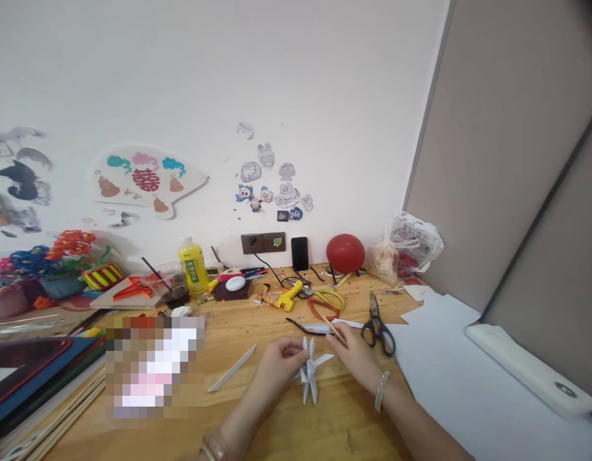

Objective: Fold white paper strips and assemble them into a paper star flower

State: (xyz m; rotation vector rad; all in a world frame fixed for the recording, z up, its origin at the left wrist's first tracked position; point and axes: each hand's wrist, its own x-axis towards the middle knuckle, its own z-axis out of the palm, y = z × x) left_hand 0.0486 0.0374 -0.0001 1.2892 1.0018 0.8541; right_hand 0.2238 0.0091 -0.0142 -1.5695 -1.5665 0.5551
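Note:
My left hand [279, 363] is closed, pinching a white folded-paper piece [308, 379] with several pointed arms, just above the wooden table [257, 429]. My right hand [357, 360] grips a thin wooden stick [332, 328] between thumb and fingers, right beside the paper piece. A loose white paper strip [232, 369] lies left of my left hand. Black-handled scissors [378, 331] rest beyond my right hand, with red-and-yellow-handled scissors [330, 303] farther back.
A yellow glue gun [287, 298], a yellow drink bottle [193, 266], a phone [300, 253] and a red balloon [345, 253] line the wall side. White paper sheets [449, 378] cover the right. Long wooden sticks [68, 419] lie at left. A cup of dark liquid [173, 287] stands back left.

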